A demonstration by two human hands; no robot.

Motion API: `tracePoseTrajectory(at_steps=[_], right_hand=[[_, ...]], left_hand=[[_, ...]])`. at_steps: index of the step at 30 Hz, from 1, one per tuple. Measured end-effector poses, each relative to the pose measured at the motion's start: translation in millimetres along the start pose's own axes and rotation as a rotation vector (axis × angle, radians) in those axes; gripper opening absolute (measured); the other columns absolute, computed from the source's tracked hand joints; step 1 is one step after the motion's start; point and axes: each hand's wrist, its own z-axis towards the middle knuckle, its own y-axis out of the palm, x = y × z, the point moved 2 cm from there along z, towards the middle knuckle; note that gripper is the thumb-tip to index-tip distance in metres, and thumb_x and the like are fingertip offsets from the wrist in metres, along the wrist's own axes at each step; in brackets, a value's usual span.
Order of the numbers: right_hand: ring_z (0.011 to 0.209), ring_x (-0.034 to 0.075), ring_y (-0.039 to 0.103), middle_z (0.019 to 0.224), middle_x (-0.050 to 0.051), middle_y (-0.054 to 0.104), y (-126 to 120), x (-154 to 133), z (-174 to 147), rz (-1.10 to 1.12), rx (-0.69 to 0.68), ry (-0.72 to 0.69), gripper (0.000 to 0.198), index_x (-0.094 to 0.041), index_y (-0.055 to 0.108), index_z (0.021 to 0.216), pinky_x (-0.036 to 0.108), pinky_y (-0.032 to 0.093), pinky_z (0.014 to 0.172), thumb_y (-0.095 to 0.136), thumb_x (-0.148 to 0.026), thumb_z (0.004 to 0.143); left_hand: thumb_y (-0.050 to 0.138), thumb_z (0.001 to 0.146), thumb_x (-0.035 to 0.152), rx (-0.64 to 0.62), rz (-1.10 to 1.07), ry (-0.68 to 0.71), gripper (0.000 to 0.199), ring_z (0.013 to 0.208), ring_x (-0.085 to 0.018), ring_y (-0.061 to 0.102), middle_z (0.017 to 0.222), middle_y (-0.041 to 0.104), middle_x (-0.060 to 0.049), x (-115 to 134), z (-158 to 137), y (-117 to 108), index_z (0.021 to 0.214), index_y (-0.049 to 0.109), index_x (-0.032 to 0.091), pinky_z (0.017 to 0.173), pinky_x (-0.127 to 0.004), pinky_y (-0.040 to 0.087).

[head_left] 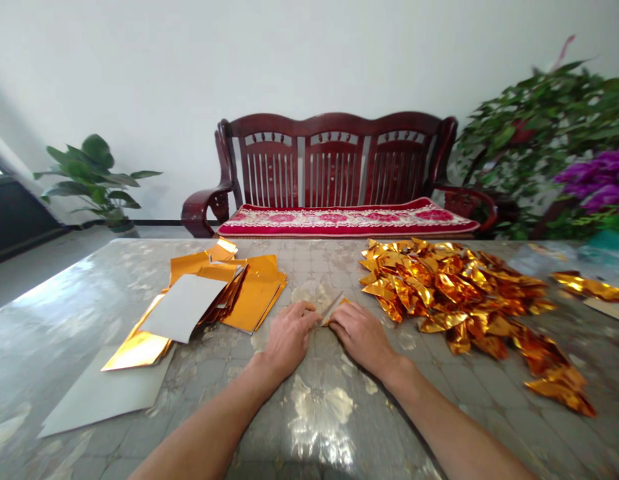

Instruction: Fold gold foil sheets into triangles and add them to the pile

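We record both hands at the middle of the tabletop point(289, 427), close together. The left hand point(289, 337) is nearly closed, thumb and fingertips pinched at the left end of a small folded paper piece point(331, 308). The right hand point(363, 337) has its fingers curled together at the right end of the same piece. The piece lies between the two hands at tabletop level; a grey face shows, with a bit of gold by the right fingers. Its underside is hidden from us.

Containers: at the far right we note crumpled clear plastic point(544, 257), possibly a bag; we cannot tell what, if anything, is inside. A teal item point(609, 241) sits beside it, too blurred to identify. Beyond the tabletop on the left, a pot point(123, 231), partly cut off by the table edge, holds a leafy green plant point(92, 177).

Loose stock: left of the hands, an uneven stack of gold sheets point(254, 287) with a grey-faced sheet point(184, 307) on top; a larger grey sheet point(109, 393) lies partly under it. Right of the hands, we log a heap of folded gold pieces point(454, 287), pointed and shiny, trailing towards the near right.
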Motion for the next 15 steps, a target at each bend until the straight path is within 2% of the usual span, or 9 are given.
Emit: tracePoseTrajectory(at_steps=[6,15], right_hand=[[0.098,0.021,0.057,0.097,0.006,0.064,3.5,1.9,0.7,0.025,0.000,0.033,0.018,-0.020,0.068,0.097,0.033,0.044,0.087,0.051,-0.025,0.098],[0.097,0.020,0.056,0.099,0.006,0.064,7.3,2.6,4.9,-0.008,0.007,0.102,0.019,-0.019,0.066,0.094,0.032,0.042,0.087,0.049,-0.026,0.099]], left_hand=[[0.047,0.089,0.009,-0.047,-0.041,-0.010,0.036,0.108,-0.018,0.058,0.120,0.061,-0.002,-8.6,1.8,3.2,0.105,0.072,0.029,0.095,-0.031,0.046],[0.047,0.089,0.008,-0.051,-0.085,-0.003,0.035,0.099,-0.019,0.059,0.104,0.070,-0.002,-7.8,4.3,3.9,0.102,0.074,0.026,0.091,-0.031,0.046]])
